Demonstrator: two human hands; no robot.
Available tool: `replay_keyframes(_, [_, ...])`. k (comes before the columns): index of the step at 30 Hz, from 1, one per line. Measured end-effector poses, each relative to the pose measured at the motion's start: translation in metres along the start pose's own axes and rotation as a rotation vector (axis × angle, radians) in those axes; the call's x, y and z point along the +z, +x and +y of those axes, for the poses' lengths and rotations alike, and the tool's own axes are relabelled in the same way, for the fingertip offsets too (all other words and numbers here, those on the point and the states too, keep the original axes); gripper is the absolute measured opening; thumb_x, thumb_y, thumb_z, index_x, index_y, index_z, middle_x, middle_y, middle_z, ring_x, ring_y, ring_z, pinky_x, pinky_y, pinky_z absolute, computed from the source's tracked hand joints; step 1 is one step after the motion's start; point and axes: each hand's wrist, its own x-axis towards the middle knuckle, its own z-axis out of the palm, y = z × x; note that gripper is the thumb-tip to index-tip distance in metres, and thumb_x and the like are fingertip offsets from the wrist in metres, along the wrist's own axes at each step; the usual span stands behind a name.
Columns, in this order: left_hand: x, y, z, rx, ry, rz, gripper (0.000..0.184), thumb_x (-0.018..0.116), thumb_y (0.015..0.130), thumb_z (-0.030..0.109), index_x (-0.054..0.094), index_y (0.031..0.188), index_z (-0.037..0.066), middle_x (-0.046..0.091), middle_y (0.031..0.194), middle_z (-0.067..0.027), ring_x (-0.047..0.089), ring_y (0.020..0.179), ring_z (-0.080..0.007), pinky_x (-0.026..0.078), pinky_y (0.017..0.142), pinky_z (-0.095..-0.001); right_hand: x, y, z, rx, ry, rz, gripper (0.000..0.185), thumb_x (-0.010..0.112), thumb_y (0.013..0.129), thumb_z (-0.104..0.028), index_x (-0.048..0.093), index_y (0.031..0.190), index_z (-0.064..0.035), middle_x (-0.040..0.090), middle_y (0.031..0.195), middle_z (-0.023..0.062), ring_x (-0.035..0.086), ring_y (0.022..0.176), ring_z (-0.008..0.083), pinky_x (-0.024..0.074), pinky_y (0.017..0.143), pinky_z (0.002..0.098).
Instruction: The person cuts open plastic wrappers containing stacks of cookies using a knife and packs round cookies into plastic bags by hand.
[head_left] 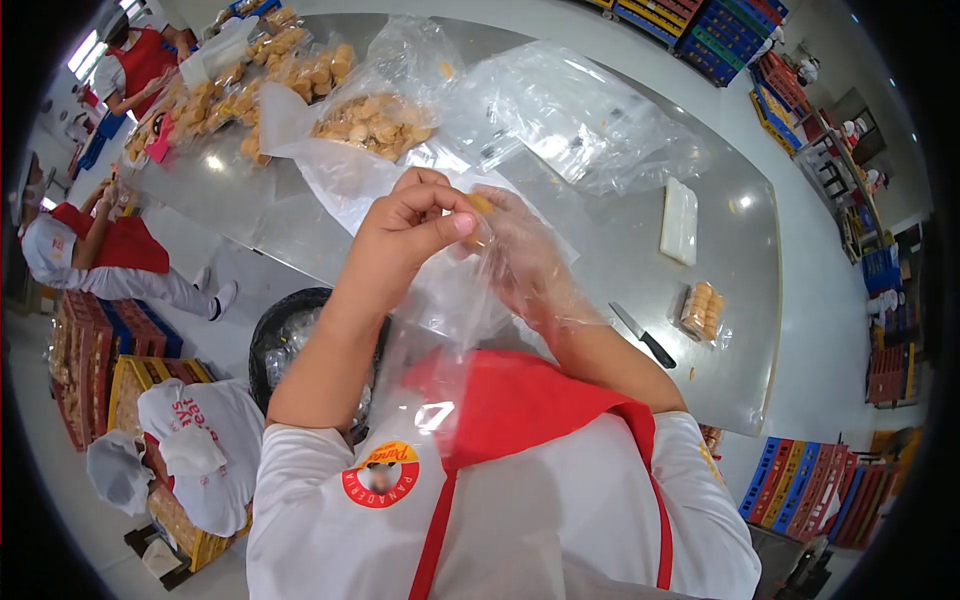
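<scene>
My left hand is closed, its thumb and fingers pinching the edge of a clear plastic bag that hangs down before the red apron. Right beside it, my right hand, covered by clear plastic, has its fingers curled round a small yellowish piece, partly hidden between the hands. Beyond the hands, an open clear bag of round golden baked pieces lies on the metal table. To the right are a knife with a black handle, a packed bag of rolls and a white stack.
Large empty plastic bags spread across the table's far side. More bagged baked pieces lie at the far left. A black bin stands left of me. Co-workers are at the left, near stacked crates.
</scene>
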Motion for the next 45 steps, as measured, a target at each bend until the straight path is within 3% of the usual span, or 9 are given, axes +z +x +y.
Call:
replay_keyframes(6, [-0.016,0.000,0.014,0.031,0.179,-0.207,0.013,0.079,0.076,0.011,0.075,0.087,0.005,0.045,0.115,-0.0016,0.050,0.095,-0.0113,0.043,0.079,-0.0249,-0.007,-0.025,-0.026,-0.028,-0.232,-0.272,0.084,0.078,0.070,-0.011,0.036,0.142,-0.0027,0.053,0.124,0.0110,0.058,0.102,0.0176,0.0520,0.072,0.0334])
replay_keyframes(9, [-0.022,-0.001,0.018,0.095,0.255,-0.276,0.014,0.082,0.072,0.012,0.077,0.085,0.008,0.045,0.118,-0.0006,0.045,0.093,-0.0113,0.040,0.079,-0.0255,-0.013,-0.032,-0.029,-0.120,-0.301,-0.404,0.083,0.080,0.065,-0.003,0.043,0.139,-0.0056,0.052,0.128,0.0075,0.052,0.117,0.0193,0.0441,0.098,0.0349])
replay_keyframes(15, [-0.014,-0.002,0.023,0.069,0.168,-0.410,0.017,0.084,0.068,0.012,0.078,0.084,0.010,0.048,0.118,-0.0007,0.040,0.086,-0.0109,0.036,0.081,-0.0257,-0.023,-0.042,-0.033,-0.057,-0.379,-0.610,0.072,0.085,0.055,-0.002,0.059,0.123,-0.0054,0.058,0.123,0.0057,0.050,0.119,0.0182,0.0325,0.107,0.0356])
replay_keyframes(24, [0.016,0.009,0.030,-0.101,0.254,-0.587,0.010,0.080,0.072,0.010,0.076,0.080,0.006,0.049,0.117,-0.0017,0.044,0.090,-0.0109,0.039,0.084,-0.0265,-0.022,-0.054,-0.029,0.248,-0.534,-0.555,0.069,0.086,0.064,-0.014,0.056,0.125,-0.0055,0.058,0.114,0.0045,0.055,0.106,0.0150,0.0449,0.089,0.0292])
replay_keyframes(27, [0.018,0.020,0.019,-0.146,0.085,-0.697,0.028,0.075,0.076,0.007,0.073,0.103,0.005,0.048,0.121,-0.0042,0.050,0.105,-0.0136,0.042,0.090,-0.0284,-0.026,-0.058,-0.012,0.152,-0.245,-0.567,0.071,0.083,0.069,-0.010,0.051,0.132,-0.0047,0.058,0.116,0.0051,0.056,0.106,0.0153,0.0465,0.091,0.0301])
replay_keyframes(30, [0.014,0.033,-0.020,-0.102,-0.542,-0.039,0.058,0.073,0.078,0.007,0.055,0.133,0.008,0.046,0.131,-0.0079,0.048,0.118,-0.0186,0.043,0.098,-0.0323,-0.015,-0.063,-0.035,0.126,0.056,-0.604,0.075,0.079,0.073,-0.005,0.044,0.139,-0.0038,0.058,0.119,0.0065,0.057,0.109,0.0163,0.0469,0.094,0.0306])
replay_keyframes(34, [0.044,0.009,-0.048,0.182,-0.859,-0.072,0.096,0.078,0.076,0.017,0.019,0.151,0.013,0.036,0.145,-0.0160,0.044,0.130,-0.0305,0.040,0.109,-0.0417,-0.014,-0.053,-0.040,-0.299,-0.031,-0.135,0.074,0.076,0.079,-0.006,0.040,0.144,-0.0024,0.058,0.123,0.0072,0.060,0.100,0.0126,0.0505,0.085,0.0286])
replay_keyframes(35, [0.050,0.005,-0.053,0.175,-0.894,-0.117,0.106,0.082,0.072,0.023,0.013,0.152,0.015,0.032,0.147,-0.0174,0.038,0.135,-0.0370,0.037,0.112,-0.0466,-0.015,-0.051,-0.035,-0.369,-0.050,-0.056,0.071,0.077,0.079,-0.008,0.043,0.142,-0.0006,0.063,0.111,0.0068,0.061,0.080,0.0078,0.0502,0.069,0.0238])
replay_keyframes(45, [0.085,0.005,-0.024,0.243,-0.711,0.094,0.111,0.084,0.067,0.027,0.014,0.153,0.016,0.034,0.143,-0.0142,0.039,0.134,-0.0374,0.038,0.112,-0.0459,-0.030,-0.064,-0.066,-0.115,-0.236,-0.226,0.064,0.079,0.075,-0.005,0.055,0.135,-0.0042,0.063,0.094,0.0015,0.051,0.063,0.0033,0.0403,0.053,0.0211])
